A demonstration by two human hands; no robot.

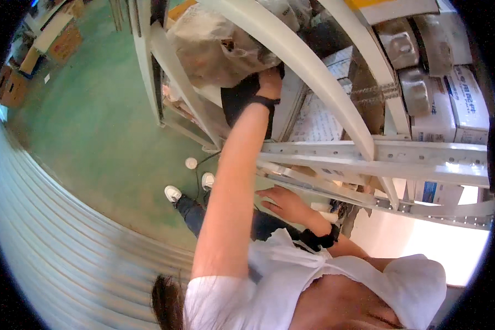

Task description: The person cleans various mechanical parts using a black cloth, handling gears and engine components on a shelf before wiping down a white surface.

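Note:
My left arm stretches up to a shelf, with a dark band round its wrist. My left hand (269,83) is in among the shelf's contents, touching or beside a black item (238,99). A translucent, crumpled plastic bag (217,47) lies just above it, and the fingers are hidden, so their grip does not show. Lower down, by my waist, my right hand (286,202) hangs with its fingers loosely stretched and apart, holding nothing. A black band (320,237) circles that wrist. The shelf's lower rail runs close beyond this hand.
The metal shelf rack (423,159) curves across the right, with slanted uprights near my left arm. White boxes (467,99) and plastic-wrapped packages stand on it. A ribbed pale wall (66,242) is at left. Cardboard boxes (66,43) sit far left on the green floor (104,121).

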